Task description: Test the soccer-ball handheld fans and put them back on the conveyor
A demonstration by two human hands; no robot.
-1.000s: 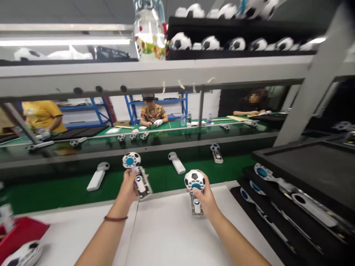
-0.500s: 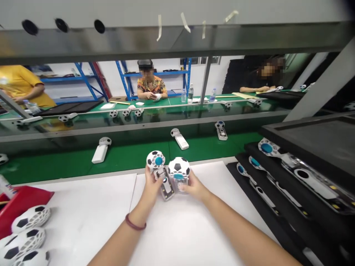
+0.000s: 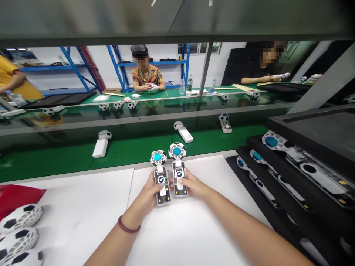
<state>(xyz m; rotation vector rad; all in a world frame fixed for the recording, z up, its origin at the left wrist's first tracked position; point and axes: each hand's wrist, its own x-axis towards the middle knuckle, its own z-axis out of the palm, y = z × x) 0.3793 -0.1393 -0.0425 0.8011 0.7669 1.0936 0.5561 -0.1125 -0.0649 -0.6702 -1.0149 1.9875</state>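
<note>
My left hand is closed around a handheld fan with a see-through body and a round football-patterned head with a blue centre. Its thumb rests on the front, just below a small lit round display. In my right hand is a second fan of the same kind, its display lit too and the thumb on its front. Both fans stand nearly upright side by side, fronts toward me, above the white sheet. My fingers behind the bodies are mostly hidden.
Black foam trays with more fans are stacked at right. Football-patterned domes and a red bin are at left. White fans lie on the green belt. A metal beam crosses above; co-workers sit opposite.
Both fans have turned, so their blue centres and displays now face me; the right one was showing its ball side before. The co-worker at right now holds up a fan. My view has tilted down.
</note>
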